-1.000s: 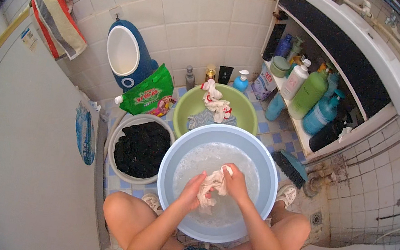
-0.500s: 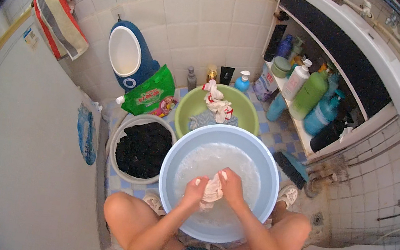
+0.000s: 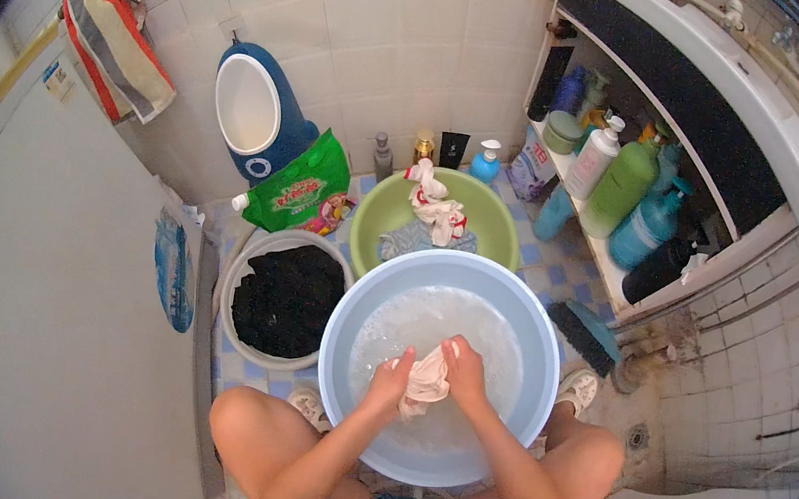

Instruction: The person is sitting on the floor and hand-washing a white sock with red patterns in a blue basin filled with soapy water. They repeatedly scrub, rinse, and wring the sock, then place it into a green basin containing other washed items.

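Note:
Between my knees stands a light-blue basin (image 3: 337, 352) holding cloudy, sudsy water (image 3: 486, 362). Above the water, a wet pale-pink cloth (image 3: 428, 377), perhaps a small garment, is stretched between my two hands. My left hand (image 3: 389, 381) is closed round its left side, and my right hand (image 3: 465, 371) grips its right side with the thumb on top. A loose end of the cloth hangs down by the left hand. Just behind the blue basin is a green basin (image 3: 495, 212) with white-and-red cloths (image 3: 438, 204) and a grey-blue cloth (image 3: 421, 240) in it.
A grey tub (image 3: 229, 303) of black clothes (image 3: 287, 297) stands at the left, beside a green detergent pouch (image 3: 302, 186). Shelves of bottles (image 3: 620, 183) line the right under a white sink (image 3: 786, 149). A blue brush (image 3: 590, 337) lies near my right foot.
The cloth between my hands has spread a little wider and shifted its folds. Both hands stay nearly in place over the basin; the view has moved very slightly.

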### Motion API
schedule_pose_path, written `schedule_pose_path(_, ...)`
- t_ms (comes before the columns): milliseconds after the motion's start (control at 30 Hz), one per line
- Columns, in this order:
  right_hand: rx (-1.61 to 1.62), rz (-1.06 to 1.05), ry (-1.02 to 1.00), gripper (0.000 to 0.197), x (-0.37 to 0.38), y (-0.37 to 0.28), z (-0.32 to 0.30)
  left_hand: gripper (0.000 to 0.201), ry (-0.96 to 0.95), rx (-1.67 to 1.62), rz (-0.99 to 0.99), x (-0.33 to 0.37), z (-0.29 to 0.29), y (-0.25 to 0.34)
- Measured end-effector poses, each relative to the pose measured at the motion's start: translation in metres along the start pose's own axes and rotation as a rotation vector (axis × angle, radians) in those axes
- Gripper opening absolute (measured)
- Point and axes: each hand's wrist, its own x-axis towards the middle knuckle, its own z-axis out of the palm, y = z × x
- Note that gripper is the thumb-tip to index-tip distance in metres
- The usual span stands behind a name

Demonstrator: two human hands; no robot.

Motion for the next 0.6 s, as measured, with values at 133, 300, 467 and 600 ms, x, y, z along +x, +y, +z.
schedule_pose_path(133, 0.360, 0.180, -0.032, 0.027, 0.002, 0.016, 0.008, 0.025, 0.110, -0.083, 0.096, 0.001, 0.001, 0.006)
schedule_pose_path(300, 0.637, 0.311, -0.142, 0.031, -0.004, 0.001, 0.013, 0.020, 0.060, -0.149, 0.247, 0.000, -0.002, 0.002)
schedule_pose_path(467, 0.258, -0.081, -0.074, 0.029, -0.014, -0.023, 0.004, 0.015, 0.131, -0.142, 0.290, 0.013, -0.011, -0.005)
schedule_pose_path(600, -0.095, -0.284, -0.200, 0.025, -0.040, -0.067, 0.005, 0.015, 0.109, -0.182, 0.225, 0.010, -0.012, -0.011)
